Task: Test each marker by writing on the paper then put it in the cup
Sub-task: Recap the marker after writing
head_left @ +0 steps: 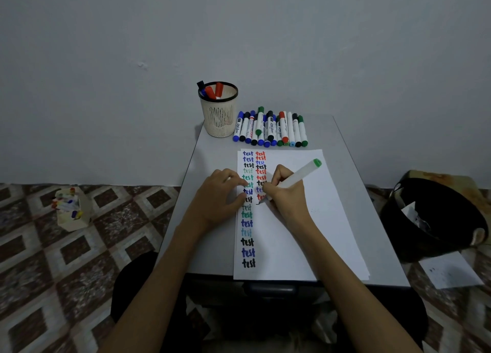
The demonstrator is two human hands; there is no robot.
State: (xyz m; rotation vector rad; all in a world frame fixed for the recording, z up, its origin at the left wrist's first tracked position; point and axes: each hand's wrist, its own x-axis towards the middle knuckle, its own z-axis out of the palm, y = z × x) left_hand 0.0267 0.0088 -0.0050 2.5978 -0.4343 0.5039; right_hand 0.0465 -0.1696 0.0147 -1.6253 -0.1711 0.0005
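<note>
At the centre of the frame the right hand (285, 193) pinches a white marker (300, 176) between thumb and curled fingers. Its green end points to the upper right and its tip touches the paper (305, 233) at the foot of the second column of "test" words. The left hand (220, 196) lies just left of it, fingers relaxed and slightly spread, with the fingertips pressing on the paper's left edge over the first column. The paper covers the middle and lower part of the grey table (372, 220), and its lower edge hangs over the table's lower edge. Above it, at the table's top edge, a row of markers (271, 129) lies side by side. The cup (219, 113) stands upright just left of the row, holding a few red and blue markers. On the floor a box (70, 209) of markers sits at the left, and a black bin (430, 220) at the right.
</note>
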